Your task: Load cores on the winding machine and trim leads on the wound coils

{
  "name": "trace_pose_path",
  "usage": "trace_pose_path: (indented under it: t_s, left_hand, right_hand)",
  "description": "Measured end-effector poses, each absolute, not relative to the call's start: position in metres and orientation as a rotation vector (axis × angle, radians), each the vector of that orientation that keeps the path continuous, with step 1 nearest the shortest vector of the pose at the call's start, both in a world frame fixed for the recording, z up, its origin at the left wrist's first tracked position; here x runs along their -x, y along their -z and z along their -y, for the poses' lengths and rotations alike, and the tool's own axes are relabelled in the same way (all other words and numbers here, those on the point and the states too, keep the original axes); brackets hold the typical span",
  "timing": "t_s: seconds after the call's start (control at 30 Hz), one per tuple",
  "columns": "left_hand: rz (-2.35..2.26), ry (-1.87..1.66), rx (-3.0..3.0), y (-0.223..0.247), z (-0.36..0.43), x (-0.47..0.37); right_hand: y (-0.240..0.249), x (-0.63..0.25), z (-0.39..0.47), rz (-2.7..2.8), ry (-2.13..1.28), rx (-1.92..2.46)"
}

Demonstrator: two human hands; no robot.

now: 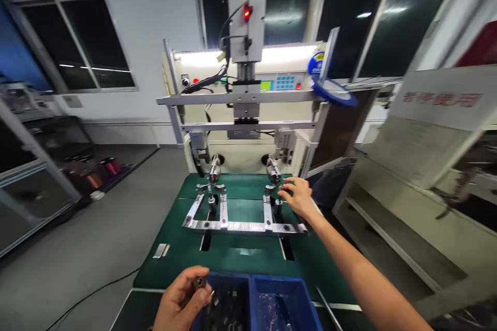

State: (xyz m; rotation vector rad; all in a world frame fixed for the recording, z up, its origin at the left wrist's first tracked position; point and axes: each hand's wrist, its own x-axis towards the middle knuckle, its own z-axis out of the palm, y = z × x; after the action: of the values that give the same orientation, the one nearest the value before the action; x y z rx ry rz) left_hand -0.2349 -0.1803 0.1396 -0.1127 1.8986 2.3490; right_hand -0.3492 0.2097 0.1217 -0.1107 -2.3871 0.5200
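- Reaching out at about 1 o'clock, the right hand [298,197] has its fingers [286,186] loosely curled at the right spindle [273,170] of the winding machine [248,114]; I cannot tell whether they pinch a part or only touch the holder.
- Down at 6 o'clock, the left hand [182,297] pinches a small dark round part [200,283] between thumb and fingers, just over the left blue bin [225,305].
- Judging by this, loading is only partly done: the right spindle is being attended to, the part in the left hand is not yet mounted, and the left spindle [214,169] at 11 o'clock looks untouched.
- The metal frame [240,225] lies flat on the green bench [233,253] between hands and machine.
- The contents of both bins, the right blue bin [285,302] included, are blurred and cut off by the lower edge.
- Whether either spindle already carries a part is too small to make out.
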Motion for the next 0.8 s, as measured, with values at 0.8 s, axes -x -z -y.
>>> trace_pose_path:
  t_s: [0.8]
  left_hand:
    - [-2.05, -2.296, 0.006, -0.135, 0.192, 0.227]
  right_hand:
    - [-0.119, 0.362, -0.22, 2.344, -0.485, -0.052]
